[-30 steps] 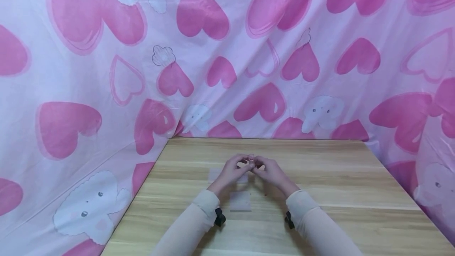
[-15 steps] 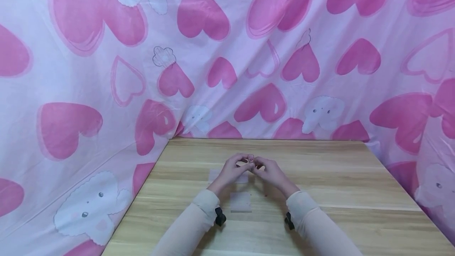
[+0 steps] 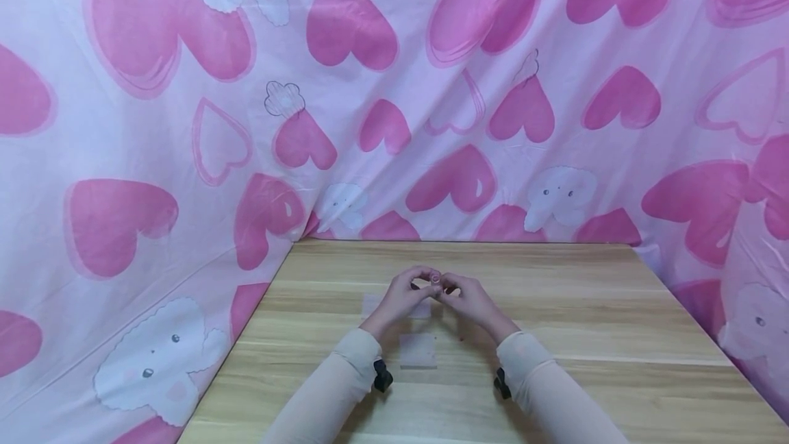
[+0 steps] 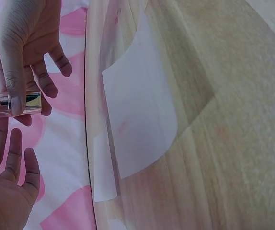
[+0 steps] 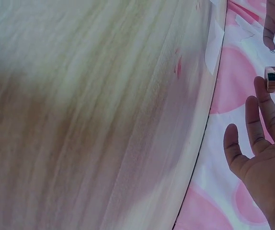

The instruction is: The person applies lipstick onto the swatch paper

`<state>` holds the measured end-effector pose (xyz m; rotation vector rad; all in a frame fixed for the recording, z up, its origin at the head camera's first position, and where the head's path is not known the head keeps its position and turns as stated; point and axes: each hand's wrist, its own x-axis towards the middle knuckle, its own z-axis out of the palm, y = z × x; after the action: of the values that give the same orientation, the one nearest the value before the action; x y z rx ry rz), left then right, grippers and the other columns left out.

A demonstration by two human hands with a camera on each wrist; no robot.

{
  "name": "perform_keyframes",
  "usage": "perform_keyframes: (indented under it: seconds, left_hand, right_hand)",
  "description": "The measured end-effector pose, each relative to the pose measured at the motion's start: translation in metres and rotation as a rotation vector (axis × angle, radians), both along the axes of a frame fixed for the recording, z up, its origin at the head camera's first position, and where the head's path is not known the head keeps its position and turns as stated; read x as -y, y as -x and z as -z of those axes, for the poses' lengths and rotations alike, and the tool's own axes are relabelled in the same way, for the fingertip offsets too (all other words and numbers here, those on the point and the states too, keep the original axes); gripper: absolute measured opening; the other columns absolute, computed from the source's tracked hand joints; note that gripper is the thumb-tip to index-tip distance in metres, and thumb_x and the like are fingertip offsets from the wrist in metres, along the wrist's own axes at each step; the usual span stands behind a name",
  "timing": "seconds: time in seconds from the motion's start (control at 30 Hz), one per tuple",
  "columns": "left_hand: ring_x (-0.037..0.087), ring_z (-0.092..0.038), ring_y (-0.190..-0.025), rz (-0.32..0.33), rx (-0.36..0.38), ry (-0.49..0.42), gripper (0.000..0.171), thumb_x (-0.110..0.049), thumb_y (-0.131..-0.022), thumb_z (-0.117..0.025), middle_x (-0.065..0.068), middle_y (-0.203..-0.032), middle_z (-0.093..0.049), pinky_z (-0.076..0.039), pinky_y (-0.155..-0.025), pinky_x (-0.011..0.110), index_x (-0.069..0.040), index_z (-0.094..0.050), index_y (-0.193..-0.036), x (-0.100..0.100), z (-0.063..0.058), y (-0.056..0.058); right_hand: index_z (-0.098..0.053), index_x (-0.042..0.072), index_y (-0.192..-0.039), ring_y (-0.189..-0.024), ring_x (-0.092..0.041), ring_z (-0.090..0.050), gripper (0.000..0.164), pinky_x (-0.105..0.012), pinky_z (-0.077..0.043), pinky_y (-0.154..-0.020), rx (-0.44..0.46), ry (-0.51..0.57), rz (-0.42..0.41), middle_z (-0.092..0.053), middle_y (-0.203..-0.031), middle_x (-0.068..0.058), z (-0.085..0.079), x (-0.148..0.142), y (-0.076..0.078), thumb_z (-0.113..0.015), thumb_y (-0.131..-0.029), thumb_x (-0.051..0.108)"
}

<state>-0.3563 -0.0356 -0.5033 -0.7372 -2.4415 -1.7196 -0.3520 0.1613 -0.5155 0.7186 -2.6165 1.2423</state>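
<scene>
We've got a small, shiny, rose-gold, metallic-looking tube (image 4: 34, 100) pinched by both the bare left hand (image 3: 402, 295) and bare right hand (image 3: 471, 297) over a wood-grain table (image 3: 585, 321). Left wrist view catches its mirror gleam; head view doesn't.

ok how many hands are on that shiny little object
2: the left hand holds the shiny object from the left, the right hand from the right. No third hand shows in any view.

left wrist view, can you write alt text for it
A person's right hand and left hand hold a small, shiny rose-gold tube between them. Pale sheets lie on the wood-grain table beside a pink heart-print cloth.
</scene>
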Motion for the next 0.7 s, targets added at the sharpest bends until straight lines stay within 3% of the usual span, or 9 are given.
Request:
perform_keyframes:
  seconds: [0.23, 0.5, 0.7]
  left_hand:
    - [0.010, -0.061, -0.108, 0.007, -0.027, 0.022, 0.020, -0.024, -0.091, -0.077, -0.010, -0.109, -0.070, -0.050, -0.089, 0.045, -0.021, -0.073, -0.110, 0.0019, -0.0026, -0.0003]
    - [0.010, -0.062, -0.102, -0.013, -0.024, 0.030, 0.021, -0.025, -0.090, -0.078, -0.010, -0.102, -0.071, -0.052, -0.081, 0.033, -0.021, -0.074, -0.110, 0.0013, -0.0048, -0.0010]
    - [0.010, -0.062, -0.098, -0.037, -0.038, 0.031, 0.021, -0.024, -0.089, -0.079, -0.012, -0.102, -0.071, -0.052, -0.080, 0.031, -0.021, -0.075, -0.109, 0.0011, -0.0041, -0.0010]
  right_hand:
    - [-0.071, 0.026, -0.103, -0.096, -0.016, -0.065, 0.010, -0.036, -0.056, -0.080, 0.033, 0.009, 0.001, -0.072, -0.096, 0.011, -0.0017, 0.0002, -0.0010, -0.074, -0.093, 0.028]
    - [-0.074, 0.022, -0.109, -0.094, -0.014, -0.065, 0.015, -0.034, -0.055, -0.080, 0.032, 0.007, -0.015, -0.072, -0.098, 0.009, -0.0029, -0.0011, -0.0026, -0.073, -0.094, 0.024]
    - [-0.075, 0.020, -0.112, -0.093, -0.013, -0.065, 0.019, -0.034, -0.055, -0.079, 0.029, 0.006, -0.014, -0.072, -0.098, 0.008, -0.0040, -0.0007, -0.0048, -0.072, -0.094, 0.027]
